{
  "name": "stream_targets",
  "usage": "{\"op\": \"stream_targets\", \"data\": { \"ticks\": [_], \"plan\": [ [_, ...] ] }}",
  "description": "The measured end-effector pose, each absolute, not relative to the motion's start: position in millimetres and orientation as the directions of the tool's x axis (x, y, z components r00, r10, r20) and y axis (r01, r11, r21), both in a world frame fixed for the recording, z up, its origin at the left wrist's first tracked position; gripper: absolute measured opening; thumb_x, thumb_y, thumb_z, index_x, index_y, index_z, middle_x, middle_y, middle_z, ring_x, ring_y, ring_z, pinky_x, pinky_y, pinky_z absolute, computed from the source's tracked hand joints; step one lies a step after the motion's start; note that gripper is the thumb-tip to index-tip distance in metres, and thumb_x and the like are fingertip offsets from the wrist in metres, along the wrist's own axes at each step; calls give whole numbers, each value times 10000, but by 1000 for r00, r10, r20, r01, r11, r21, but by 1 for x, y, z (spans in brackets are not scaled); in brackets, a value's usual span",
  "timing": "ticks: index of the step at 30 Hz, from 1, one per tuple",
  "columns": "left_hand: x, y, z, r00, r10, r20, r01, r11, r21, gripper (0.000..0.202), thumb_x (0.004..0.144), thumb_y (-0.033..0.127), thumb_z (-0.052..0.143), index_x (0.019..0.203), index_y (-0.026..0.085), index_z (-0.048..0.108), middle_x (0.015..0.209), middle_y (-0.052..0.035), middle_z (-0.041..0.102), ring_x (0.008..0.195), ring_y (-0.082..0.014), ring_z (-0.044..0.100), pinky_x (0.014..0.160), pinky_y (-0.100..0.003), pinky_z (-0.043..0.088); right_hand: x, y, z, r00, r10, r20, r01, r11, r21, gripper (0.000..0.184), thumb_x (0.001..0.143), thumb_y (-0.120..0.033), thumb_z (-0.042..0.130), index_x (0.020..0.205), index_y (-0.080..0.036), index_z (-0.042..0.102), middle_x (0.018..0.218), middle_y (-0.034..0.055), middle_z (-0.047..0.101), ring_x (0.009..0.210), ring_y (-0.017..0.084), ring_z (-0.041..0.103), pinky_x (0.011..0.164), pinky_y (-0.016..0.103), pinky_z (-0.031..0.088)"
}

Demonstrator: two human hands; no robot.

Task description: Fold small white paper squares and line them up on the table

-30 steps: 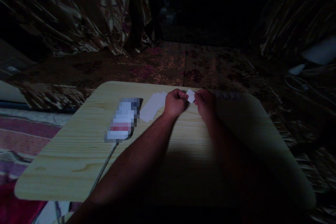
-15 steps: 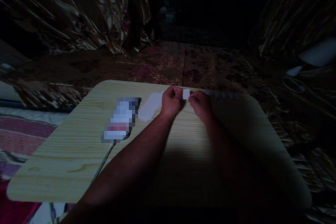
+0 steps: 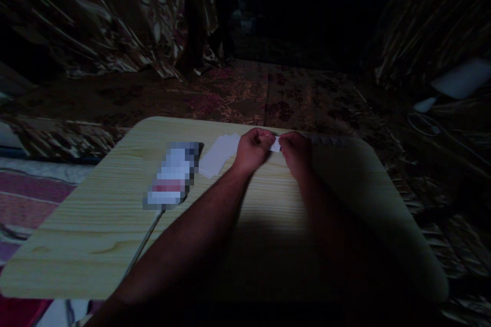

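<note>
Both my hands rest at the far side of a light wooden table in a dim room. My left hand and my right hand are closed, pinching a small white piece of paper between them. Only a sliver of the paper shows between the fingertips. Just left of my left hand lies a fanned pile of white paper slips flat on the table.
A phone with a blurred screen lies left of the slips, with a cable running off the near edge. Patterned bedding and shiny draped fabric surround the table. White objects and a cord lie at the right.
My hands have come closer together, so the paper piece, earlier held up and plainly visible, is now mostly covered by my fingers. The view has shifted slightly.
</note>
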State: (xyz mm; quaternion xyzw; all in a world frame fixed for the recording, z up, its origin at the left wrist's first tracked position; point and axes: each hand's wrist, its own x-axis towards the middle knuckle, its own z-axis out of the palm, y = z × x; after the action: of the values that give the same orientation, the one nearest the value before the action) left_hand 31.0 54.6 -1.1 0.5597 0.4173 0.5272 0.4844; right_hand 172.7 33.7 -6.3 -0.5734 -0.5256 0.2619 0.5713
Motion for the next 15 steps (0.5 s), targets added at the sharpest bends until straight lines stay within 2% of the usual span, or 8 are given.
{"op": "stream_targets", "data": {
  "ticks": [8, 15],
  "plan": [
    [29, 58, -8, 153, 977, 147, 7, -149, 989, 204, 716, 326, 739, 717, 162, 616, 636, -1, 638, 533, -107, 509, 517, -241, 380, 173, 36, -10, 331, 898, 291, 309, 188, -932, 172, 758, -354, 614, 780, -190, 661, 606, -28, 611, 605, 144, 563, 578, 251, 435],
    [30, 56, -5, 179, 975, 134, 26, -140, 990, 212, 686, 308, 746, 684, 161, 594, 595, 9, 602, 501, -95, 471, 490, -237, 342, 174, 38, -10, 321, 889, 327, 399, 186, -898, 156, 743, -323, 603, 755, -188, 681, 660, -2, 661, 653, 167, 604, 620, 276, 457]
  ]
}}
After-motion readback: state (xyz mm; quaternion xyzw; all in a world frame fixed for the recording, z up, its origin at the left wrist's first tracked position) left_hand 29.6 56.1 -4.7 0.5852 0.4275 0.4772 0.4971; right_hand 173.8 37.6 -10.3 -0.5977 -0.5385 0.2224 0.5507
